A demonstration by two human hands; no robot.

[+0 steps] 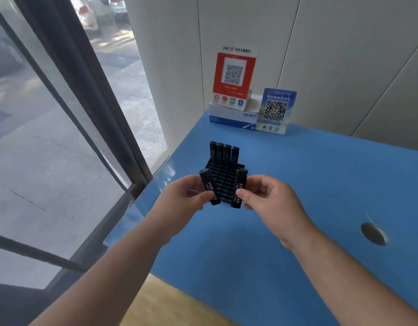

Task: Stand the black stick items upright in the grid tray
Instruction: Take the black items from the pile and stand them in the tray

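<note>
Above blue table (297, 184), black grid tray (223, 182), four upright sticks (223, 152), hands each pinching one white-lettered stick: left hand (182, 196), right hand (271, 198).

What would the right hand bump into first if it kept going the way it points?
Probably the grid tray: the right hand, holding a black stick, points left at its near edge. Depth is hard to judge.

Blue matte surface (320, 180) with a round grey cable hole (373, 233) at right. White panelled wall (332, 55) behind. Large glass window with dark frame (62, 95) at left, daylit paved street outside. Yellowish wooden floor (170, 304) below the surface edge.
</note>
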